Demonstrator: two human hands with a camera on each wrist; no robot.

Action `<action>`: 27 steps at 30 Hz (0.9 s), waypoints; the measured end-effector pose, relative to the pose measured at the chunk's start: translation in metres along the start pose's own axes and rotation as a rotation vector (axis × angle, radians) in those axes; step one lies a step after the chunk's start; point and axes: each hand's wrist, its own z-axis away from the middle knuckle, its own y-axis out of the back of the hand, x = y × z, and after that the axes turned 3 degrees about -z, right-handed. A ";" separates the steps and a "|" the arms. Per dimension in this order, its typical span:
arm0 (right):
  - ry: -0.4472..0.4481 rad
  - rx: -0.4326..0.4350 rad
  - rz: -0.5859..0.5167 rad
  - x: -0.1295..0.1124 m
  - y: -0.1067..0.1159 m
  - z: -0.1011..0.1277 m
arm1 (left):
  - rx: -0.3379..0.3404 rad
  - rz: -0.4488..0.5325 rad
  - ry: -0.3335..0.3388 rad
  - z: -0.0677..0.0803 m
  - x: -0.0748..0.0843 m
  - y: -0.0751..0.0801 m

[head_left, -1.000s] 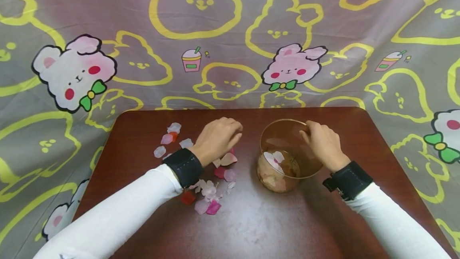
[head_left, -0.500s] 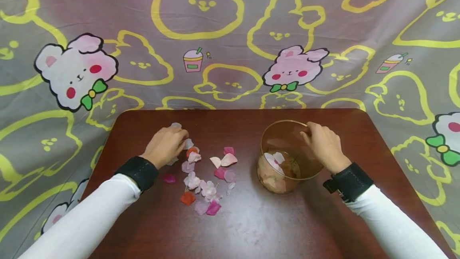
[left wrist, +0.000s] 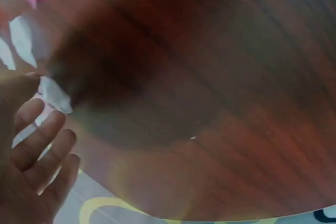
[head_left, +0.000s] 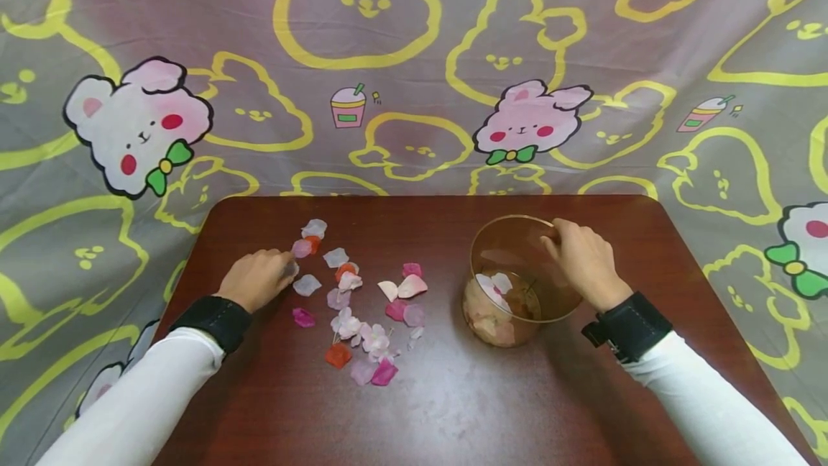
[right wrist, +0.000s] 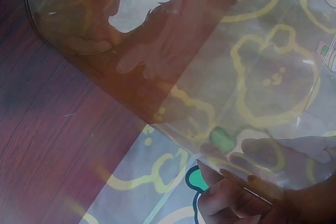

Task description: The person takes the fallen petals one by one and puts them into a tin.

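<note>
At the left of the table, my left hand (head_left: 257, 279) has its fingertips on a pale white petal (head_left: 292, 269). Close up in the left wrist view, this petal (left wrist: 55, 96) lies between the thumb and the index finger, while the other fingers are loosely bent. A clear amber-tinted container (head_left: 494, 326) with a gold rim stands on the right side. White and pink petals (head_left: 493, 289) lie inside it. My right hand (head_left: 584, 265) grips its rim, the thumb inside and the fingers outside; the right wrist view shows the thumb through the clear wall.
Several loose petals and small blossoms (head_left: 375, 339) in white, pink, magenta and orange spread over the left and middle of the brown table (head_left: 453, 408). Behind the table hangs a grey curtain (head_left: 414, 92) with cartoon rabbits.
My left hand has moved left from the middle petals to the far-left white petal, uncovering the petals beneath its path. The right hand and the container have stayed put.
</note>
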 end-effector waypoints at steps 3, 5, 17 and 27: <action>0.002 0.002 0.002 0.000 0.000 0.000 | -0.010 0.012 0.011 0.004 -0.003 -0.005; 0.002 0.004 0.001 0.000 -0.001 0.000 | -0.001 0.016 0.023 0.006 -0.003 -0.007; 0.004 0.010 0.007 0.000 -0.002 -0.001 | -0.021 -0.004 0.050 0.004 0.000 -0.005; 0.000 0.006 0.007 0.000 0.000 -0.001 | 0.092 -0.029 0.032 -0.013 0.000 0.016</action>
